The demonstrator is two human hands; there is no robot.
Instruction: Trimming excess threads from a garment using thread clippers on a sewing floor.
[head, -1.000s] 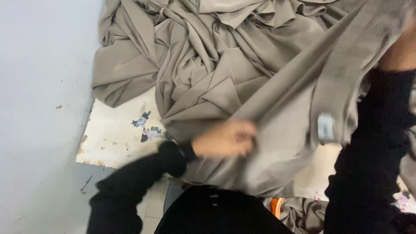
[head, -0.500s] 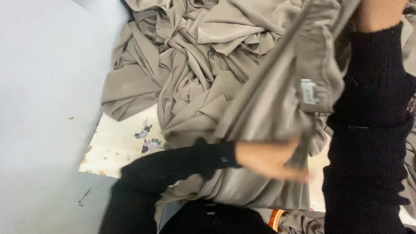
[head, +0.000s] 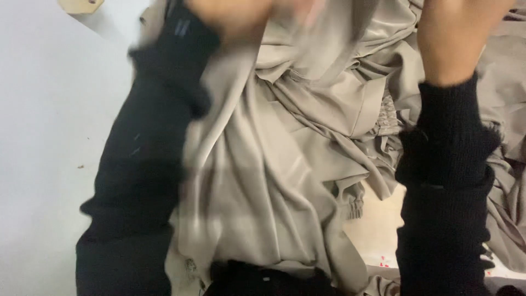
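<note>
Currently both your arms are raised, lifting the taupe garment (head: 263, 181) so it hangs lengthwise between them, its lower part draping toward your lap. Your left hand (head: 235, 13) is motion-blurred at the top edge; grip indeterminate. Your right hand (head: 457, 33) is cropped; fingers unseen. More taupe fabric (head: 507, 208) lies heaped beside the hanging piece.

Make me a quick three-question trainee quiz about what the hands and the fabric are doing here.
1. True or false: the grey-beige garment hangs lifted between the left hand and the right hand.
2. What colour are the sleeves?
3. What shows at the cloth's lower right edge: A) a zip, B) a gathered elastic cuff, C) a button?

Key: 1 true; 2 black; 3 B.
</note>
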